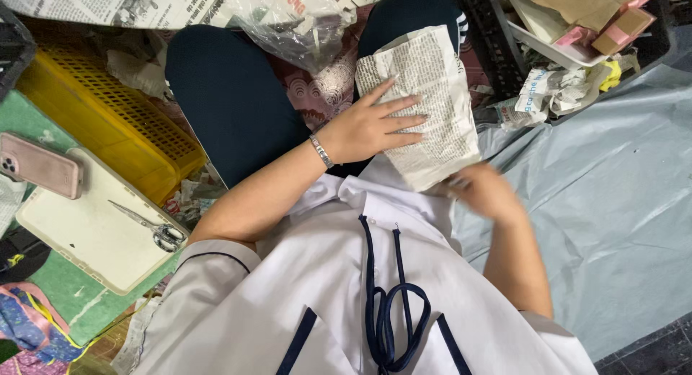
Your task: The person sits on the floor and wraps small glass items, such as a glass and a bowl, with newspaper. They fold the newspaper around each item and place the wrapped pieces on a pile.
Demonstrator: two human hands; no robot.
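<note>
Left hand (375, 126) flat, fingers spread, pressing on newspaper bundle (425, 101) over the knee; right hand (486, 191) blurred, gripping the bundle's near edge.

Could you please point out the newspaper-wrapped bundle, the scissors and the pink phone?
newspaper-wrapped bundle (441, 122): head view, right half of wrapping.
scissors (167, 236): head view, handle loops.
pink phone (40, 166): head view, middle of case.

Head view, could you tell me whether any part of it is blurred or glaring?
In the head view the right hand is smeared by motion blur; the left hand and the newspaper-wrapped bundle are sharp; the clear plastic bag shows small glints; lighting is soft and even.
</note>
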